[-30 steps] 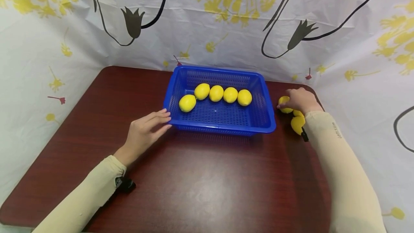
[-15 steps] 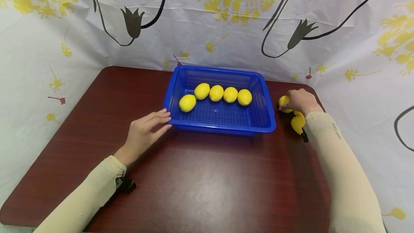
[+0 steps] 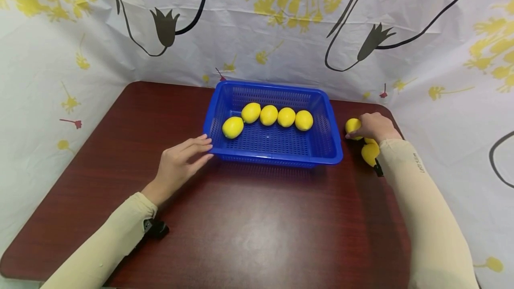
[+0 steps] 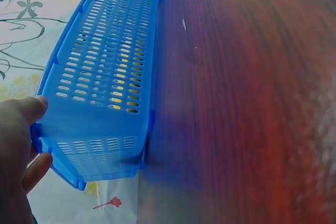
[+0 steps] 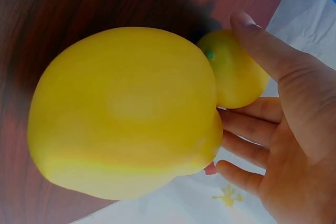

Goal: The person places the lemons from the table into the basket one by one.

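Note:
At the far left front corner of the blue plastic basket (image 3: 277,161), my left hand (image 3: 176,168) pinches the rim between thumb and fingers. Several yellow lemons lie inside, including one lemon (image 3: 233,127) set a little forward of a row along the back. My right hand (image 3: 378,126) holds another lemon (image 3: 353,127) at the table's right side. In the right wrist view, the thumb lies over this lemon (image 5: 239,72) and the fingers reach behind it. Closer to that camera, a large-looking lemon (image 5: 123,108) covers part of one more. My right wrist partly hides these lemons (image 3: 369,153) in the head view.
The dark red-brown wooden table (image 3: 249,226) has rounded corners. Behind it and at both sides hangs a white sheet (image 3: 225,12) with yellow and grey flower prints. Black wrist devices show at both sleeves, the left one (image 3: 155,229) near the tabletop.
My right hand has shifted very slightly on its lemon, and a bit more of the fruit shows. The left hand and the basket stay in place.

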Motion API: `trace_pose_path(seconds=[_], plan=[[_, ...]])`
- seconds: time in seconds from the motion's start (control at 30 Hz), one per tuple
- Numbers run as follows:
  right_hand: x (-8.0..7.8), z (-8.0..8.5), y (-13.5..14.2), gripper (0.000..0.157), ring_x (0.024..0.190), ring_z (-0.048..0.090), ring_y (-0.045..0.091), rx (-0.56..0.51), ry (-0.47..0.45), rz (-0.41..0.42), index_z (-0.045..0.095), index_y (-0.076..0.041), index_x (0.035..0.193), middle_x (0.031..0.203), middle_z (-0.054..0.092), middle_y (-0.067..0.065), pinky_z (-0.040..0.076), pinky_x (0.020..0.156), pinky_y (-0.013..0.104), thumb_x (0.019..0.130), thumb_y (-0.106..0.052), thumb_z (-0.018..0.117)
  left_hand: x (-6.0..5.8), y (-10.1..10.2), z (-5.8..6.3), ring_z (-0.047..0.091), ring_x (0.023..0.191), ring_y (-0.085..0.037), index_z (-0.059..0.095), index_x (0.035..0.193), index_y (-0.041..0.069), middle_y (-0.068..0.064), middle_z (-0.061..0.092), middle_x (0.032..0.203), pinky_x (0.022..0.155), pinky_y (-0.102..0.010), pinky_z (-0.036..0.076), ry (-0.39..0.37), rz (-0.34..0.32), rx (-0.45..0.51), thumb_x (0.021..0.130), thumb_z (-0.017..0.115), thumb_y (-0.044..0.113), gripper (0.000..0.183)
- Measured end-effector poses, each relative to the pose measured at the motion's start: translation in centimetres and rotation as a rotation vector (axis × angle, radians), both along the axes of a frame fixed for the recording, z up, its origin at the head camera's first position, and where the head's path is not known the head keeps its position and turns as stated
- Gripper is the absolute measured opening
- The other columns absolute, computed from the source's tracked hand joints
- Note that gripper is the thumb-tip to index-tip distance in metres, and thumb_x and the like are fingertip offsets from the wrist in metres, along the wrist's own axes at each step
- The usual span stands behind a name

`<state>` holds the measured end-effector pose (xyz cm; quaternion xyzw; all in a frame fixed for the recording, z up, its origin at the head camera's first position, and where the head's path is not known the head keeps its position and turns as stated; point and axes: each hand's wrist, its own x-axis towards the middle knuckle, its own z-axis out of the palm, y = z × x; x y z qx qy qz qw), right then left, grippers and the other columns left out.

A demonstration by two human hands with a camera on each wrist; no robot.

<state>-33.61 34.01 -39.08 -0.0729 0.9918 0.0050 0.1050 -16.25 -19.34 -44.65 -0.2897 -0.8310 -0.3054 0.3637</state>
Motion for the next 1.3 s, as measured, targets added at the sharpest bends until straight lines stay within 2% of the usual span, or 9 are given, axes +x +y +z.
trace_pose_path(seconds=[0.3,0.53,0.77,0.87,1.0,1.1,1.2,1.3], plan=[[0.0,0.0,0.0,0.058,0.084,0.055,0.036,-0.013,0.009,0.011,0.063,0.002,0.103,0.088,0.063,0.018,0.049,0.069,0.049,0.081,-0.051,0.074,0.0,0.0,0.0,0.071,0.112,-0.023,0.077,0.106,0.008,-0.006,0.076,0.111,0.103,-0.021,0.049,-0.004,-0.004,-0.001,0.092,0.065,0.042,0.039],[-0.1,0.1,-0.2,0.062,0.093,0.057,0.040,-0.013,-0.010,0.012,0.060,0.004,0.117,0.104,0.065,0.026,0.050,0.079,0.058,0.083,-0.045,0.074,0.0,0.0,0.0,0.071,0.111,-0.023,0.077,0.105,0.008,-0.006,0.077,0.111,0.104,-0.018,0.049,0.001,-0.003,-0.001,0.084,0.080,0.026,0.028],[-0.3,-0.2,-0.1,0.058,0.085,0.057,0.037,-0.004,0.011,0.012,0.064,0.002,0.108,0.095,0.066,0.022,0.051,0.074,0.053,0.081,-0.047,0.075,0.1,0.0,0.0,0.071,0.111,-0.023,0.077,0.105,0.008,-0.006,0.077,0.110,0.103,-0.018,0.049,-0.003,-0.003,0.003,0.093,0.065,0.042,0.038],[-0.3,-0.2,-0.1,0.055,0.082,0.056,0.035,-0.012,0.029,0.017,0.065,0.001,0.103,0.090,0.066,0.019,0.050,0.071,0.051,0.080,-0.047,0.076,0.1,0.1,0.0,0.071,0.111,-0.023,0.077,0.105,0.008,-0.006,0.077,0.110,0.103,-0.018,0.049,-0.001,-0.003,0.005,0.093,0.064,0.043,0.039],[-0.2,0.2,-0.1,0.052,0.079,0.055,0.033,-0.029,0.049,0.025,0.066,0.000,0.096,0.082,0.064,0.015,0.049,0.068,0.048,0.078,-0.047,0.078,0.1,0.0,0.1,0.071,0.111,-0.023,0.077,0.105,0.008,-0.005,0.077,0.111,0.104,-0.017,0.048,-0.004,0.001,0.001,0.090,0.071,0.037,0.033],[-0.3,0.6,0.0,0.051,0.077,0.055,0.031,-0.038,0.065,0.041,0.066,-0.001,0.093,0.078,0.063,0.012,0.049,0.067,0.047,0.076,-0.047,0.080,0.1,-0.1,0.1,0.071,0.111,-0.022,0.077,0.105,0.008,-0.005,0.077,0.111,0.103,-0.018,0.049,-0.003,0.003,-0.003,0.081,0.082,0.024,0.029],[-0.3,1.0,0.0,0.050,0.077,0.055,0.031,-0.042,0.089,0.067,0.066,-0.001,0.093,0.077,0.064,0.011,0.049,0.069,0.046,0.076,-0.046,0.081,0.1,0.0,0.1,0.071,0.111,-0.022,0.077,0.105,0.008,-0.005,0.077,0.111,0.103,-0.020,0.050,-0.001,0.005,-0.003,0.074,0.087,0.014,0.033],[-0.3,1.4,0.0,0.053,0.082,0.056,0.033,-0.047,0.107,0.084,0.067,0.000,0.097,0.083,0.066,0.013,0.049,0.073,0.048,0.076,-0.046,0.081,0.1,0.0,0.1,0.071,0.112,-0.022,0.077,0.106,0.008,-0.005,0.076,0.111,0.103,-0.020,0.049,-0.004,0.005,-0.007,0.080,0.084,0.022,0.030]])
